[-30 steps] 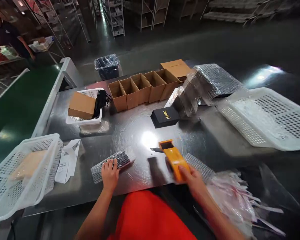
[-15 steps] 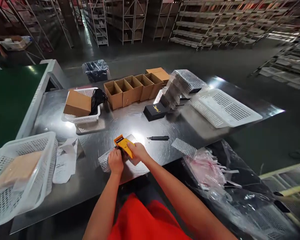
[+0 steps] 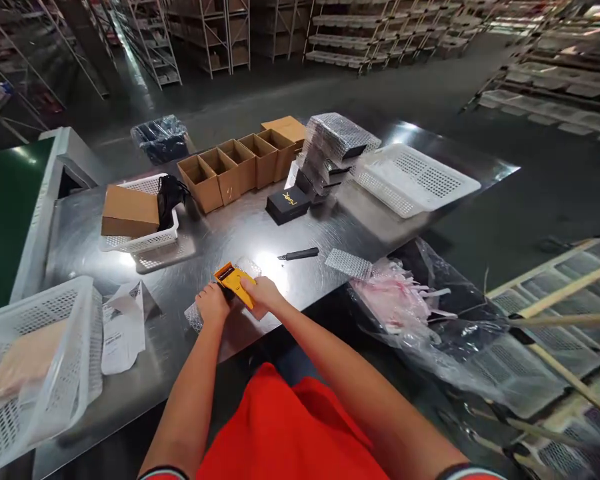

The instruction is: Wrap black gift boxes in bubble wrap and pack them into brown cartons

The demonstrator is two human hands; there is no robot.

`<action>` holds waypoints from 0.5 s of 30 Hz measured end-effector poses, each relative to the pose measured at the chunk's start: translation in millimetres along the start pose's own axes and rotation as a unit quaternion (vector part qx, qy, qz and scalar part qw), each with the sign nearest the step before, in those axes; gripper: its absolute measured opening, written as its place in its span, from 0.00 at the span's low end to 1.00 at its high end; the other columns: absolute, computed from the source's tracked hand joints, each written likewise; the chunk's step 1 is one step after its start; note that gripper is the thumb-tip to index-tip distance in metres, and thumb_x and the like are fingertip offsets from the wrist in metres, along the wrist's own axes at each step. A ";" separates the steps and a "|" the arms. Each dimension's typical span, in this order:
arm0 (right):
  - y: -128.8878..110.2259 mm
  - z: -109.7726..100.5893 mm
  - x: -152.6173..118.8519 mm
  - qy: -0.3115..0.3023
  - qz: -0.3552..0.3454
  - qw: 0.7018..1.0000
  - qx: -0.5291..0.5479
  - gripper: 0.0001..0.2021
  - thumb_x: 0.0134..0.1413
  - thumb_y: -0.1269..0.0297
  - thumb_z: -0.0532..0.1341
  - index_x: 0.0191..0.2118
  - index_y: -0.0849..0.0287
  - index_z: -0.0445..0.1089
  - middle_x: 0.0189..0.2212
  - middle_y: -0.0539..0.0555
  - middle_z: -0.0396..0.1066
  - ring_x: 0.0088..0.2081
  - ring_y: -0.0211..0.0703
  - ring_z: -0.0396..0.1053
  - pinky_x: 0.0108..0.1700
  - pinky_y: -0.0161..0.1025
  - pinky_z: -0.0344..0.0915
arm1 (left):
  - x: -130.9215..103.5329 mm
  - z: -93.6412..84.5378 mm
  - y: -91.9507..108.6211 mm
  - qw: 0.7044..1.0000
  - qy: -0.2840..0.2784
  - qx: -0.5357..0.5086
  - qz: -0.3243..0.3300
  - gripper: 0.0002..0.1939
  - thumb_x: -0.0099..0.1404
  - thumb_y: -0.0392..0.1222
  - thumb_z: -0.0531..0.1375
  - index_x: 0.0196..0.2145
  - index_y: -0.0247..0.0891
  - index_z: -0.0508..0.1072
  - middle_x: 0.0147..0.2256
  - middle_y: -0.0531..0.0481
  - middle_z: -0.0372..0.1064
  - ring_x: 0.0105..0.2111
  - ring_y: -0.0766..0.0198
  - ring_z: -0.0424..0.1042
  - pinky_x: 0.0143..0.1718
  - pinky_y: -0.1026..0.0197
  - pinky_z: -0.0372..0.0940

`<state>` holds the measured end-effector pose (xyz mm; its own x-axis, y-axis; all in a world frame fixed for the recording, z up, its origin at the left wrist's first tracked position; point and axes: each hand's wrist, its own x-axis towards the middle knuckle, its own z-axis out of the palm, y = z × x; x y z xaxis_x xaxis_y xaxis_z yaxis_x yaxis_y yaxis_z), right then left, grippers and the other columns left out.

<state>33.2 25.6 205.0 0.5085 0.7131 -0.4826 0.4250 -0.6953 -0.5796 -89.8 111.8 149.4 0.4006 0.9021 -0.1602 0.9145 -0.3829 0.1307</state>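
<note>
My right hand (image 3: 261,293) is closed around an orange handheld tape dispenser (image 3: 239,285), its wide head pointing to the far left. Just left of it, my left hand (image 3: 213,303) has its fingers curled over a dark item in bubble wrap (image 3: 193,316), mostly hidden under both hands. The head of the dispenser lies against this item. More clear wrap (image 3: 249,267) shows behind the dispenser. A black utility knife (image 3: 300,254) lies to the right on the metal table, and beyond it stands a black box (image 3: 287,204) with a gold logo.
Open cardboard boxes (image 3: 230,175) line the back, beside a stack of bubble-wrapped boxes (image 3: 337,137). White baskets stand at back left (image 3: 173,233), front left (image 3: 93,333) and right (image 3: 430,180). Papers (image 3: 123,333) lie left. A plastic bag of pink ribbons (image 3: 395,293) hangs by the right edge.
The head view has turned, so the table appears shifted left. Both hands keep their hold, with the dispenser still against the wrapped item.
</note>
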 end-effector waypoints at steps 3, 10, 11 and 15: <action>52.1 13.9 -40.8 0.000 -0.007 0.999 0.035 0.23 0.64 0.52 0.50 0.31 0.62 0.75 0.29 0.58 0.76 0.31 0.44 0.72 0.28 0.33 0.59 | -0.7 -1.0 1.9 0.999 -0.006 0.031 0.004 0.30 0.59 0.48 0.58 0.52 0.22 0.64 0.44 0.28 0.69 0.47 0.42 0.70 0.48 0.48 0.61; 87.2 32.7 -53.8 -0.025 0.076 0.997 -0.006 0.23 0.65 0.51 0.50 0.37 0.64 0.76 0.33 0.60 0.77 0.35 0.46 0.74 0.29 0.33 0.59 | -14.3 -7.5 7.4 0.991 -0.030 0.111 0.071 0.49 0.60 0.56 0.59 0.69 0.40 0.38 0.43 0.33 0.69 0.40 0.46 0.73 0.41 0.52 0.62; 80.3 29.4 -44.8 -0.030 0.086 0.996 -0.008 0.24 0.64 0.50 0.51 0.37 0.64 0.77 0.34 0.61 0.77 0.36 0.47 0.74 0.29 0.33 0.59 | -16.4 -7.7 8.0 0.990 -0.043 0.111 0.069 0.48 0.60 0.56 0.58 0.69 0.42 0.39 0.43 0.33 0.69 0.40 0.45 0.73 0.40 0.52 0.62; 50.5 9.1 -10.9 -0.034 0.113 0.993 -0.032 0.23 0.60 0.49 0.56 0.42 0.67 0.76 0.39 0.65 0.76 0.40 0.51 0.74 0.31 0.35 0.62 | -19.3 -6.9 10.0 0.991 -0.062 0.109 0.042 0.46 0.58 0.54 0.61 0.68 0.44 0.45 0.45 0.34 0.68 0.41 0.45 0.72 0.39 0.53 0.63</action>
<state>42.3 -16.5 175.0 0.5456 0.5417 -0.6395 0.3533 -0.8406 -0.4106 -88.9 92.0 160.6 0.4678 0.8386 -0.2791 0.8623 -0.5024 -0.0642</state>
